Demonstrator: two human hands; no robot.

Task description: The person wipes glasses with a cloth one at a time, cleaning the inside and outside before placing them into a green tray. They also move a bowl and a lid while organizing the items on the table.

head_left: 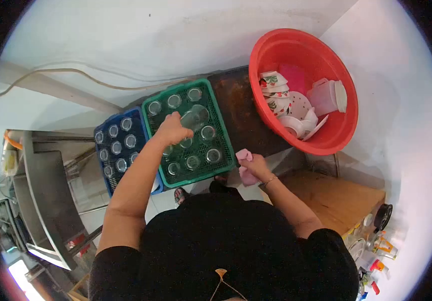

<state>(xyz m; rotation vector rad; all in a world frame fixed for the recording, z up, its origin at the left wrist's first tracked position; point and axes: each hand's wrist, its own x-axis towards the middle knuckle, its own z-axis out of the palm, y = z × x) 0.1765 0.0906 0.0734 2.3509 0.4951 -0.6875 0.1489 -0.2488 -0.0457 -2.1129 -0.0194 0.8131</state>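
Observation:
My left hand (174,130) is over the green basket (219,115), its fingers closed on a clear glass (196,118). That glass looks larger than the others and is tilted, with its far end to the right. Several upturned glasses (192,162) stand in rows in the basket around it. My right hand (257,167) is closed round a crumpled pink cloth (246,175), just off the basket's near right corner. The cloth sticks out above and below the fingers.
A blue basket (116,115) of several small glasses adjoins the green one on the left. At the right, a red tub (340,60) holds patterned bowls (274,80), a plastic jug (324,96) and other dishes. A wooden tabletop (326,193) is at near right, and a cable (90,78) runs along the wall.

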